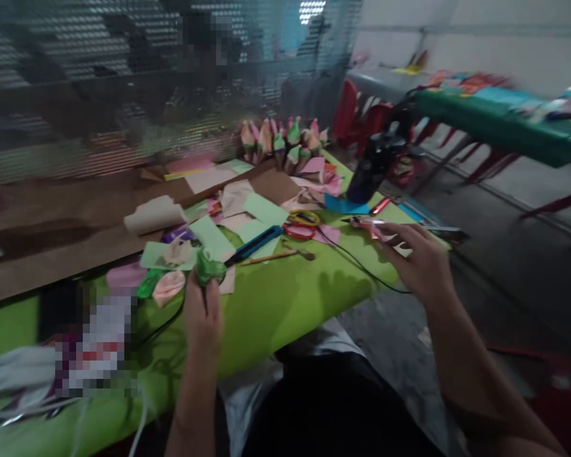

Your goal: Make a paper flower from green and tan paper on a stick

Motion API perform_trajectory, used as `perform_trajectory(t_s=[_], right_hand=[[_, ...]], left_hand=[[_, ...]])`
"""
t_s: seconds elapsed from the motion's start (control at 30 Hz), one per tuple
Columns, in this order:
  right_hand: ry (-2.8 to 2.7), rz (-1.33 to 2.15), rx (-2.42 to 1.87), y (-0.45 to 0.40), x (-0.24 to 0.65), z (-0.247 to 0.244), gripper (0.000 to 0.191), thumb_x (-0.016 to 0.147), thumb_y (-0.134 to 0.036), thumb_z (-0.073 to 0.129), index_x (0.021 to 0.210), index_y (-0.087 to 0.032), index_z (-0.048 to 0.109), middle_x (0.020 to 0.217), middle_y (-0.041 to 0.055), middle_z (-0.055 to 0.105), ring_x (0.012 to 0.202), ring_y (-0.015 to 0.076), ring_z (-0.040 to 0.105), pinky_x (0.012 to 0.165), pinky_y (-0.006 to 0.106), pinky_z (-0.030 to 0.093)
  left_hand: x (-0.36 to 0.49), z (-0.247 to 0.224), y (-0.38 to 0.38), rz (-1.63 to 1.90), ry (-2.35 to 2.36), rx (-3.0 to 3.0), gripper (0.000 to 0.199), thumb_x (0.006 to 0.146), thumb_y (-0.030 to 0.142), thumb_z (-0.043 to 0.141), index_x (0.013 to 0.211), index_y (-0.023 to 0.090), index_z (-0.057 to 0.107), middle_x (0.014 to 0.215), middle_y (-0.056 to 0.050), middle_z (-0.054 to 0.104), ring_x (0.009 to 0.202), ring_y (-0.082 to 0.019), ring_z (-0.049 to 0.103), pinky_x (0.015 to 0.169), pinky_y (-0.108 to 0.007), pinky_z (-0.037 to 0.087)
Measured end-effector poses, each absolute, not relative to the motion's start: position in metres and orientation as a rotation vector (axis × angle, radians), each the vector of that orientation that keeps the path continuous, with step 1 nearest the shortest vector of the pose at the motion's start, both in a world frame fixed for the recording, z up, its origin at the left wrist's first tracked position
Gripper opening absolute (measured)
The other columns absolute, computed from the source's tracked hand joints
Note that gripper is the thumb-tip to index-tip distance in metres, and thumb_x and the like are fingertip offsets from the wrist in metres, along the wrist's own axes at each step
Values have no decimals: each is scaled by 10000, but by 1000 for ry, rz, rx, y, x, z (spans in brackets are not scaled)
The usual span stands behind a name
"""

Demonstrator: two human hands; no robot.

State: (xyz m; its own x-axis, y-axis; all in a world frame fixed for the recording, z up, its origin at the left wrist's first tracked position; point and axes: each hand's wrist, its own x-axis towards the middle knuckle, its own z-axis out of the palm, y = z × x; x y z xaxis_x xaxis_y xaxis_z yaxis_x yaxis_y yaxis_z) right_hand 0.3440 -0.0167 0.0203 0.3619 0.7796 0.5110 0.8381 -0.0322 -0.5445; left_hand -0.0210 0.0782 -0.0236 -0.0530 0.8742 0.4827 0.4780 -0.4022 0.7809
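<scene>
My left hand (pixel 203 314) is closed around the lower end of a green paper flower (pixel 210 268), its crinkled top showing above the fingers. My right hand (pixel 416 260), at the table's right end, grips a slim pinkish tool (pixel 368 226) with a dark pointed tip facing left; blur hides its exact kind. Between the hands lie a blue cutter knife (pixel 255 245), yellow-and-red-handled scissors (pixel 301 223) and a thin wooden-handled brush (pixel 271 257). Beside my left hand are a peach paper piece (pixel 169 289) and a green one (pixel 149 284).
Paper sheets (pixel 214 238) cover the bright green tabletop (pixel 285 311). Several paper buds (pixel 285 143) stand at the back. A dark bottle (pixel 368 165) stands to the right. A black cord (pixel 361 270) passes below my right hand. Beyond are red chairs (pixel 346 114) and a green-covered table (pixel 499 127).
</scene>
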Motion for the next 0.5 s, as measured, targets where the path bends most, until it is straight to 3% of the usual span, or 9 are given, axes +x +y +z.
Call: perform_trajectory(t_s=[0.1,0.2,0.33,0.5], right_hand=[[-1228,-184,-2110,-33,379,15,323,851,-468,620,1043,-228,722,1032,94,699,796,246,692,670,374,508],[-1168,-66,-2275,-39,394,7,382,822,-551,607,990,-226,716,1062,98,703,819,250,688,688,371,492],[-1152,142,-2346,-27,395,-1,453,801,-628,570,955,-223,699,931,76,724,758,232,655,620,324,437],[-1119,214,-2316,-2,399,-6,320,657,-493,687,809,-211,668,687,28,651,644,208,568,555,292,345]], left_hand=[[-21,-19,81,1447,1414,1916,421,973,481,462,1235,188,613,1164,-141,675,1135,-269,620,1099,-436,422],[-20,-15,81,1458,1412,1932,417,967,494,454,1178,182,633,1159,-136,680,1147,-271,620,1095,-428,425],[-18,-13,80,1434,1422,1914,409,965,494,446,1127,172,639,1109,-129,689,1158,-274,611,1108,-440,408],[-20,-14,81,1411,1382,1915,402,984,500,428,1159,200,631,1099,-120,678,1161,-281,588,1114,-463,401]])
